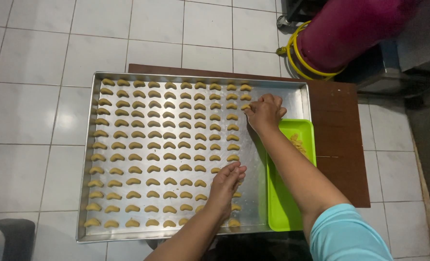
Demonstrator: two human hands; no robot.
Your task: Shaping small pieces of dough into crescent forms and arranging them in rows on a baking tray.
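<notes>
I read the right hand (264, 112) as pinched narrow on one crescent dough piece (245, 107), held at the top of the unfinished column, just beside the filled rows on the metal tray (299, 92). The left hand (227, 182) lies low over the tray, fingers (237, 172) nearly flat and together, touching or just above the pieces near the lower rows; I cannot tell whether it holds one.

Risks, as I judge them:
- The left wrist and forearm cross the bottom rows; a drag could smear or flatten the soft pieces beneath.
- The pinch could deform the crescent if squeezed, or drop it askew and break the column spacing.
- The tray overhangs the brown wooden counter (338, 121) on its left side; a push there could tip it.

Materials: the tray is shiny sheet metal with a low raised rim. The pieces are matte tan, small curved crescents in neat rows. The green plastic tray (282, 212) sits just beside the metal one, holding a few loose dough pieces (297, 142). The floor (31, 72) is white glazed tile.
</notes>
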